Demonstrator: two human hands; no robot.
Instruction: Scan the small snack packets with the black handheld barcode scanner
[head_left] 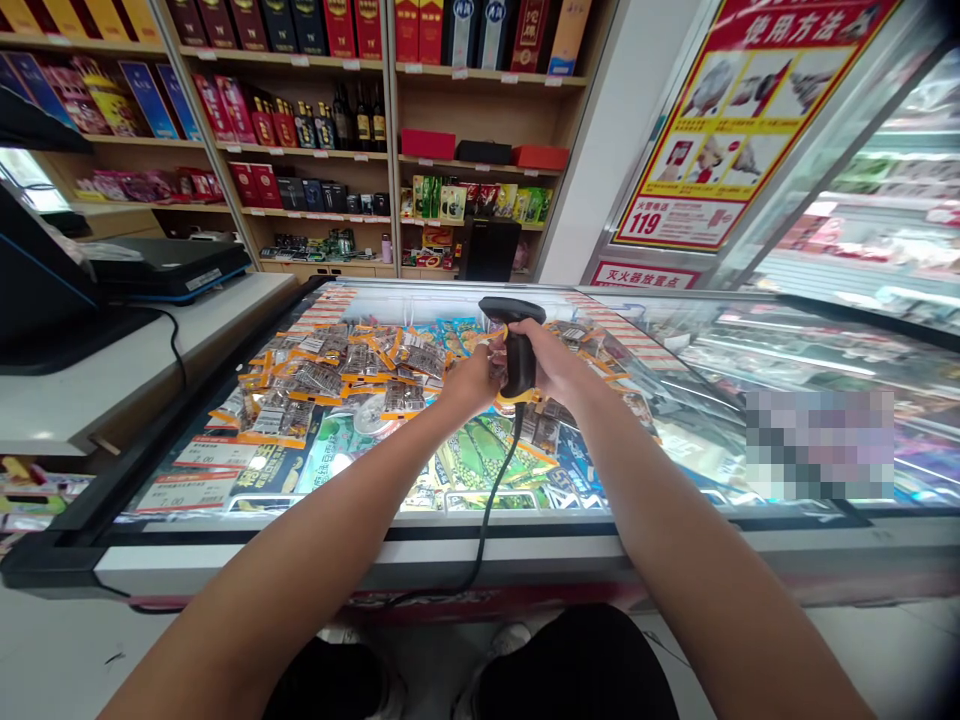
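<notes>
The bare left forearm (322,535) and right forearm (679,500) are stretched forward and angled inward toward the scanner (519,365), from its left and right respectively. The scanner is gripped from its right side by the right hand (551,362), while the left hand (472,382) is held just to its left, fingers curled inward.

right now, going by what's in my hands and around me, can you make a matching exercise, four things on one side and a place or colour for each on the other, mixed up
Column one
1. scanner
2. cord
3. loose packets
4. large poster

Column two
A. red and yellow, at the upper right of the picture
B. gripped in the right hand
C. orange-edged, spread over the glass top
D. hanging from the bottom of the handle

Right pairs: 1-B, 2-D, 3-C, 4-A
</notes>
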